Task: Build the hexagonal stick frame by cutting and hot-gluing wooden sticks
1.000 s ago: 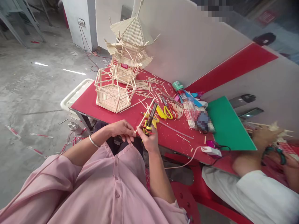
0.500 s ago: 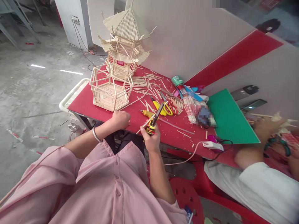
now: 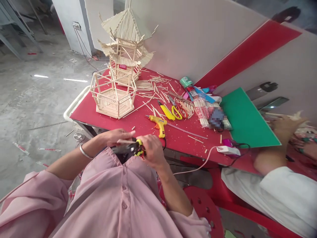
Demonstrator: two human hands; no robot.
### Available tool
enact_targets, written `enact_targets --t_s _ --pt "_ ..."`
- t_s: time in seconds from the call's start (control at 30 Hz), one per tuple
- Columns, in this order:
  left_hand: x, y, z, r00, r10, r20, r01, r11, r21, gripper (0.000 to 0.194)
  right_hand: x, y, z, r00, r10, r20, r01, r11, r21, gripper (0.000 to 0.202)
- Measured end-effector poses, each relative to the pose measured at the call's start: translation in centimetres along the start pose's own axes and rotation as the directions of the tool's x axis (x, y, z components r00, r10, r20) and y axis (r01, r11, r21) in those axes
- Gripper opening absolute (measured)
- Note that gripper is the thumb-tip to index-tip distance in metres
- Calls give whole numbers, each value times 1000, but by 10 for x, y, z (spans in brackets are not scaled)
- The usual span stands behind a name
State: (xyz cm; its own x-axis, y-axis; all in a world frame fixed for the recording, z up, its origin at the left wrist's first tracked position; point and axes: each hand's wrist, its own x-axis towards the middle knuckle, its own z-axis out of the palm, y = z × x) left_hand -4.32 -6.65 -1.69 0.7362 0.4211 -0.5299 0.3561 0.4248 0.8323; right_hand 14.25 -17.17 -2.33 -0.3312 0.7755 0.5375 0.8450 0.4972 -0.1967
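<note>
Black-jawed pliers (image 3: pixel 127 148) with yellow and red grips lay crosswise between the two hands, low in front of the pink shirt and just short of the near edge of the red table (image 3: pixel 104 115). The right hand (image 3: pixel 151 151) was closed around the grips; the left hand (image 3: pixel 116 136) had its fingers curled loosely, pinching a thin pale stick (image 3: pixel 124 141) just above the pliers' nose, a bangle on its wrist.

Beyond the hands a yellow glue gun (image 3: pixel 158 123) lay on the table, its cord trailing toward the edge. Further back were yellow-handled scissors (image 3: pixel 176 112) and a yellow cutter (image 3: pixel 165 110) among loose sticks (image 3: pixel 153 91).

As for holders: a six-sided stick frame (image 3: pixel 112 96), open at the top with a slatted floor, stood at the left end of the table, and its inside looked bare. Behind it, touching or nearly so, rose a tiered stick tower (image 3: pixel 125 46) with a peaked roof. Clear packets (image 3: pixel 201 112) held bundles of sticks, lying beside a green-capped tube (image 3: pixel 186 82). A green board (image 3: pixel 245 119) lay to the right of those.

At the far right another person's hand (image 3: pixel 282 127) and white sleeve (image 3: pixel 272 195) were at the table's edge. A white adapter (image 3: pixel 228 151) with a pale cable sat near the green board.
</note>
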Motion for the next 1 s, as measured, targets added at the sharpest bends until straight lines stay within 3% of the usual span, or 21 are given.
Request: enact_targets --t_s 0.07,0.13,0.3,0.4,0.47,0.53,0.63,0.73,0.8,0.87,0.9,0.93,1.0 --pt "-3 -15 3 995 -55 83 68 984 -163 52 4 -6 -3 978 -195 74 203 972 -119 21" --pt "-1 -28 6 984 -72 166 116 956 -271 45 8 -9 -4 945 -311 105 326 926 -190 16" --pt "2 -40 12 971 -28 237 138 877 -460 38 11 -8 -8 909 -398 124 417 880 -227 15" --pt "-2 -35 14 990 2 139 56 907 -417 33 4 -4 -12 929 -360 88 371 908 -193 23" --pt "-7 -34 14 998 29 -62 -44 962 -271 31 -5 0 -14 961 -273 50 277 950 -144 31" --pt "-11 -37 15 937 121 -326 -138 990 -31 28 -16 3 -13 991 -131 9 131 989 -71 42" --pt "-12 -45 21 738 351 -576 -187 927 325 26 -27 3 -4 988 145 -58 -142 988 52 56" --pt "-8 -49 29 540 570 -620 -191 800 569 27 -25 -1 5 881 469 -61 -440 860 258 56" --pt "-5 -48 32 452 665 -594 -170 718 675 27 -17 -2 3 752 657 65 -604 645 468 45" --pt "-2 -45 34 418 706 -571 -127 668 733 27 -8 4 -6 634 741 220 -677 396 620 33" --pt "-1 -44 35 421 711 -564 -97 653 751 27 -5 9 -14 598 759 256 -684 317 657 31" --pt "0 -42 35 429 710 -559 -62 640 766 27 -3 16 -22 575 780 248 -679 286 676 32" --pt "0 -41 37 444 709 -548 -1 613 790 28 -4 35 -37 538 831 144 -693 338 637 40"
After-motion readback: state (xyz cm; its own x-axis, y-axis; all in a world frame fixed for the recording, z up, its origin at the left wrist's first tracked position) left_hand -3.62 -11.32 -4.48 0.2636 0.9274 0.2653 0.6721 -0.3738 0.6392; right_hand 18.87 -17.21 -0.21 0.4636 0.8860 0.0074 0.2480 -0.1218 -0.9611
